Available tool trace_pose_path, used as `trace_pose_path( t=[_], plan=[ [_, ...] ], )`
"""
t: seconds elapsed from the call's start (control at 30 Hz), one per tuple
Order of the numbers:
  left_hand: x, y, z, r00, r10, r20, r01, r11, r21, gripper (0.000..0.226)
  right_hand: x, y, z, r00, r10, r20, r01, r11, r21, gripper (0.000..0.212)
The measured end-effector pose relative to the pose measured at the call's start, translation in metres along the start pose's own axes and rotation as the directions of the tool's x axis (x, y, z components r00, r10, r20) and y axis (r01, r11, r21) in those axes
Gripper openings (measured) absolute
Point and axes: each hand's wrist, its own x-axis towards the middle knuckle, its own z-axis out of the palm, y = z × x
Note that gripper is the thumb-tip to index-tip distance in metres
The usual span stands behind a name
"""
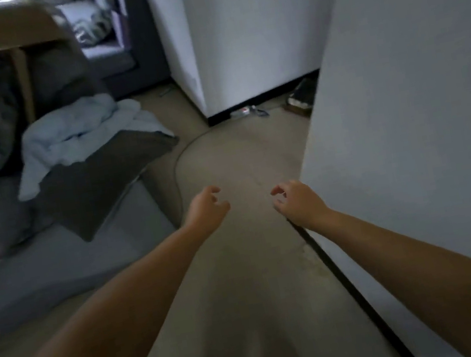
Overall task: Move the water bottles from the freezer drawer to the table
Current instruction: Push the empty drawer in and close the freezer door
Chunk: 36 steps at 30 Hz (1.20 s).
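Evidently between bottles: my left hand [206,207] and right hand [296,199] hang loose, empty, beside the wall [400,86]; next, find the freezer.

Both bare arms reach forward over the beige floor [234,159], the left hand [206,207] and right hand [296,199] loosely curled and empty. A grey sofa [54,266] with a pale blanket [76,137] sits left; a white wall [418,83] stands close on the right.

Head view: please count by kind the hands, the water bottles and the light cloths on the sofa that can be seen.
Hands: 2, left hand and right hand, both holding nothing
Water bottles: 0 in view
Light cloths: 1, crumpled cloth on the sofa
Total: 3
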Motion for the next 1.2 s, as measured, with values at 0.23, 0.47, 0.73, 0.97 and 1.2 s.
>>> trace_pose_path(
  t=[0.23, 0.47, 0.73, 0.97, 1.2],
  plan=[
    [-0.066, -0.135, -0.104, 0.955, -0.216, -0.204, 0.205, 0.976, -0.073, 0.044, 0.015, -0.147, 0.09, 0.948, -0.263, 0.177, 0.274, 0.961, -0.036, 0.029],
    [-0.165, -0.294, -0.229, 0.805, -0.449, -0.387, 0.411, 0.893, -0.182, 0.042, -0.024, -0.325, 0.223, 0.792, -0.48, 0.376, 0.52, 0.854, -0.003, 0.027],
    [-0.264, -0.405, -0.309, 0.608, -0.631, -0.481, 0.489, 0.776, -0.399, 0.04, -0.073, -0.485, 0.326, 0.543, -0.631, 0.554, 0.719, 0.69, 0.081, 0.025],
    [-0.343, -0.475, -0.336, 0.358, -0.791, -0.496, 0.531, 0.609, -0.589, 0.037, -0.108, -0.587, 0.4, 0.267, -0.676, 0.687, 0.883, 0.457, 0.106, 0.027],
    [-0.409, -0.527, -0.384, -0.023, -0.877, -0.48, 0.468, 0.415, -0.78, 0.034, -0.152, -0.715, 0.475, -0.134, -0.681, 0.72, 0.933, 0.158, 0.323, 0.025]
  ],
)
